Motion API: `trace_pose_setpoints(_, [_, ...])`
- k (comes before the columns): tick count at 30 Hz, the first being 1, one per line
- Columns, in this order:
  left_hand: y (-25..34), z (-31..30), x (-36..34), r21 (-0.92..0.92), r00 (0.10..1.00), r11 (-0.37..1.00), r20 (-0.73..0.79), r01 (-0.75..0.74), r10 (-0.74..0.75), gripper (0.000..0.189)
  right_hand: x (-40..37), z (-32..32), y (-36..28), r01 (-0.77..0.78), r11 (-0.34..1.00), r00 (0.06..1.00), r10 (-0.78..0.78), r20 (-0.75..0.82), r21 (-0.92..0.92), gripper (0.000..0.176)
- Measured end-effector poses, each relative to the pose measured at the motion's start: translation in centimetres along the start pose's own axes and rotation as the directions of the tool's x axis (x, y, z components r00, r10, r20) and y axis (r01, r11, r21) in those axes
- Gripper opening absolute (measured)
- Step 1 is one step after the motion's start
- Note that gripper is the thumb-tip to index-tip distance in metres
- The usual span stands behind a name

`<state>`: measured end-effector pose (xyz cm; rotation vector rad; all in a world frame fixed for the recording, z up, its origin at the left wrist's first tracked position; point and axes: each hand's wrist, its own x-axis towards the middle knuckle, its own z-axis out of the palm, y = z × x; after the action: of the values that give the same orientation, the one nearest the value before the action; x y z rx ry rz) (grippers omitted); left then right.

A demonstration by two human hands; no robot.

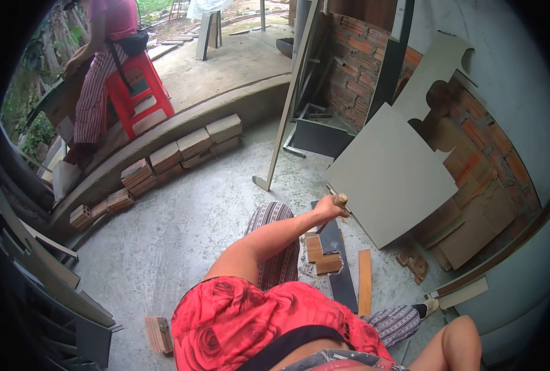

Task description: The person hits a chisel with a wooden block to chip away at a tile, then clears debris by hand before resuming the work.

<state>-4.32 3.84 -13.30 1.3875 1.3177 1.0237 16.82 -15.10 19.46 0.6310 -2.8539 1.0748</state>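
Observation:
My left hand (329, 209) is stretched forward, its fingers wrapped round a wooden handle (341, 199). Only the rounded end of the handle sticks up past the fist; whatever is at its other end is hidden. Beneath the hand, a long dark board (343, 290) lies on the floor with brown wood pieces (328, 264) against it. Beside them is an orange-brown wood strip (364, 281). A large pale grey panel (391, 179) leans just right of the hand. My right arm shows only as a bent elbow at the lower right; the right hand is out of view.
Bricks (194, 143) line the low curved wall at the left, and a loose brick (158, 334) lies near my side. A thin upright frame (281, 133) stands ahead. Cardboard (478, 222) leans at the right. Outside, another person (111, 25) is by a red stool (140, 86).

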Motion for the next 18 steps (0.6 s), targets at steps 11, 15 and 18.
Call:
trace_pose_setpoints(11, [-3.2, 3.0, -0.5, -0.233, 0.980, 0.959, 0.153, 0.161, -0.127, 0.024, -0.1, -0.7, 2.0, 0.031, 0.999, 0.999, -0.031, 0.012, 0.024, 0.039])
trace_pose_setpoints(15, [-4.2, 3.5, 0.1, -0.132, 0.986, 0.986, 0.143, 0.099, -0.080, 0.028, -0.6, -0.7, 2.6, 0.024, 0.999, 1.000, -0.024, -0.002, 0.039, 0.039])
trace_pose_setpoints(18, [-2.6, 2.9, 0.1, -0.018, 0.985, 0.994, 0.135, 0.109, -0.106, 0.035, -0.4, -0.9, 3.4, 0.041, 0.998, 0.999, -0.041, -0.004, 0.049, 0.039])
